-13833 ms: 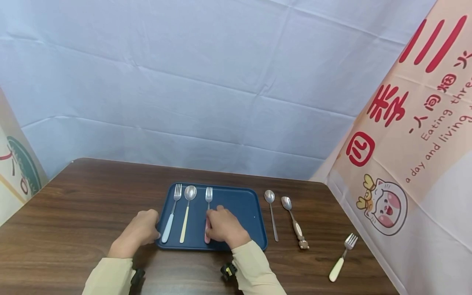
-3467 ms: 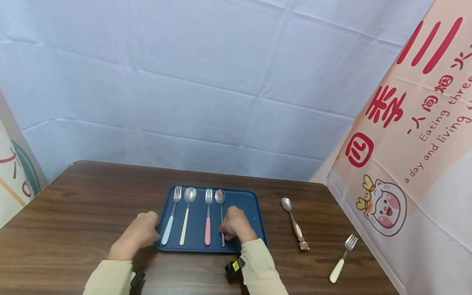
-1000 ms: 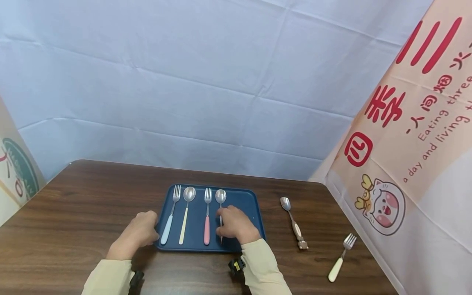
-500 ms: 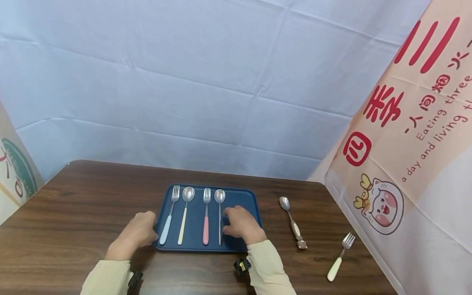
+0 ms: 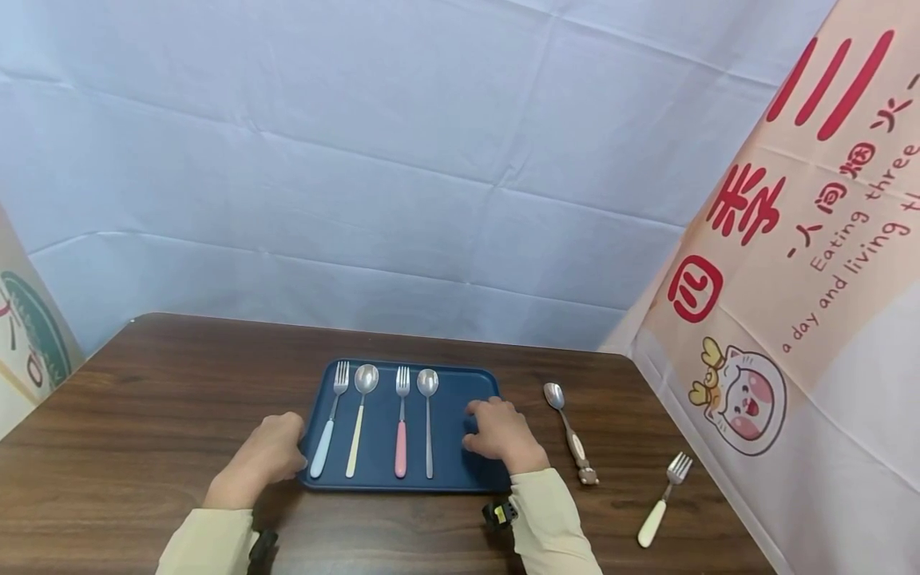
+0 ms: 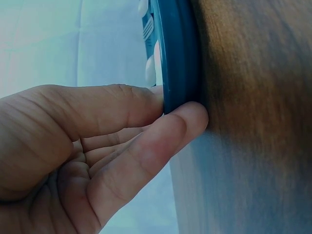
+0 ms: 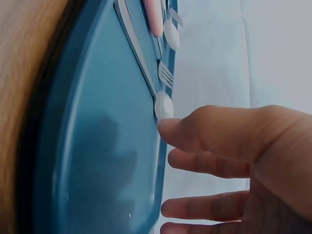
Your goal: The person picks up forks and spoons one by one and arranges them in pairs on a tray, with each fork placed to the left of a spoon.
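Observation:
A blue tray (image 5: 460,471) lies on the wooden table. My left hand (image 5: 267,454) pinches its left edge; in the left wrist view the thumb and fingers (image 6: 146,151) meet at the rim. On the tray, left to right, lie a blue-handled fork (image 5: 327,435), a spoon with a cream handle (image 5: 355,439), a pink-handled fork (image 5: 401,447) and an all-metal spoon (image 5: 429,431). Over the tray's right side my right hand (image 5: 503,431) hovers with fingers spread and holds nothing. The right wrist view shows its thumb (image 7: 195,131) visually overlapping the metal spoon's bowl.
Right of the tray lie a spoon with a brown bear-ended handle (image 5: 575,443) and, nearer the table's right edge, a cream-handled fork (image 5: 654,519). A white cloth (image 5: 359,160) hangs behind the table (image 5: 180,399), and a printed banner (image 5: 805,263) hangs at the right.
The metal spoon came from the table onto the tray earlier. Over the last second my right hand has let go of it and moved right. The left hand has stayed at the tray's edge.

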`<state>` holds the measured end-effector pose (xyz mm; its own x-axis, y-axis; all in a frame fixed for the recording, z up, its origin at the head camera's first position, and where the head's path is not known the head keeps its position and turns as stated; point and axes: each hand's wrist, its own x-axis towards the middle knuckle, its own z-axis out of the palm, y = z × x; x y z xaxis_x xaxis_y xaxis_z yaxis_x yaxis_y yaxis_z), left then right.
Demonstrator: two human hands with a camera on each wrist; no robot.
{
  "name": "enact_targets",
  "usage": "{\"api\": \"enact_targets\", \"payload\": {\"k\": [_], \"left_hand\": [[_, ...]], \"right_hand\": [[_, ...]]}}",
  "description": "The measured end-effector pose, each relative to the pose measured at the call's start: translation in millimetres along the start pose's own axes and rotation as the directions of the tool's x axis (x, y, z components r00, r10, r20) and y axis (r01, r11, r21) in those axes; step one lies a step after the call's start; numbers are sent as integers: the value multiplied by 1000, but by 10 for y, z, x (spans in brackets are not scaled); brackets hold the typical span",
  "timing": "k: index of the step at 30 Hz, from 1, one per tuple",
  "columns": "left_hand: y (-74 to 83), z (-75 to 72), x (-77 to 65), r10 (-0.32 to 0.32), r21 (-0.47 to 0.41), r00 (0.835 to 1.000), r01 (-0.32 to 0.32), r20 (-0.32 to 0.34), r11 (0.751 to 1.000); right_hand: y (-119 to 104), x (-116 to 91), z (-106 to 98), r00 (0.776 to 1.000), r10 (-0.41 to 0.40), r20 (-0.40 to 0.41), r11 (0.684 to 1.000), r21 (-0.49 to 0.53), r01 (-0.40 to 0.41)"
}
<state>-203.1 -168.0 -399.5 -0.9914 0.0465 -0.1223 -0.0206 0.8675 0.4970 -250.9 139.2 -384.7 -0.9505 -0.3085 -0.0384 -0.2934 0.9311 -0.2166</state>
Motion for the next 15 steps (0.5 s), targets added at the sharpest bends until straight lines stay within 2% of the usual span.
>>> {"api": "enact_targets", "payload": {"k": [7, 15], "left_hand": [[-5, 7, 3, 12, -8, 1000, -12, -2, 1000], [-6, 7, 3, 2, -10, 1000, -2, -3, 1000]], "right_hand": [[138, -46, -63, 999, 45, 3, 998, 44, -45], [337, -120, -149, 995, 100, -16, 994, 41, -99]]}}
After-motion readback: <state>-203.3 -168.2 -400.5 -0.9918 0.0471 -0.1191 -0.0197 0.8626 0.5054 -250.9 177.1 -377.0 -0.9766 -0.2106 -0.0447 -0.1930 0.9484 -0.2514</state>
